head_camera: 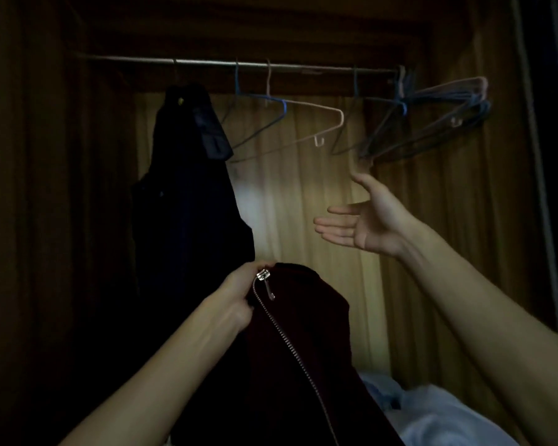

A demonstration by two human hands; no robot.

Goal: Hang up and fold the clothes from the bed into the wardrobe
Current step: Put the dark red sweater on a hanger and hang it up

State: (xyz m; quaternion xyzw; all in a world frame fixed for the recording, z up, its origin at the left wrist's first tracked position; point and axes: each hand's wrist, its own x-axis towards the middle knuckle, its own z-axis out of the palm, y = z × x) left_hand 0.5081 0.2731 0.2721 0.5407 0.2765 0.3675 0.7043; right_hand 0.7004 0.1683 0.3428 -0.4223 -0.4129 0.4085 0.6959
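I stand facing into a dim wooden wardrobe (303,188) with a grained back panel that is lit palest just beyond my fingertips. A thin metal rail (207,62) runs across it, high above both my hands.

My left hand (236,297) grips the top edge of a dark maroon garment with a silver metal zip (303,349). The fingers are curled round the cloth, and the zip pull (266,283) dangles right beside my knuckles. From that grip the garment hangs down and towards me, and the zip teeth (290,342) run diagonally away below my hand.

My right hand (368,220) is raised, holds nothing and touches nothing. Its fingers (332,228) are straight and loosely apart, pointing left, with the palm turned up and inward and the thumb lifted. Above the thumb tip, near it but apart from it, a bunch of thin blue and pink hangers (448,114) hangs crowded at the rail's right end.

Up and to the left of those fingers hang a single pale pink hanger with a small hook at its corner (319,123) and a blue one (271,101). Further left, above my left hand, a dark navy garment (187,204) hangs from the rail.

Below my right forearm lies some crumpled pale bluish fabric (438,420). I cannot tell what it is.
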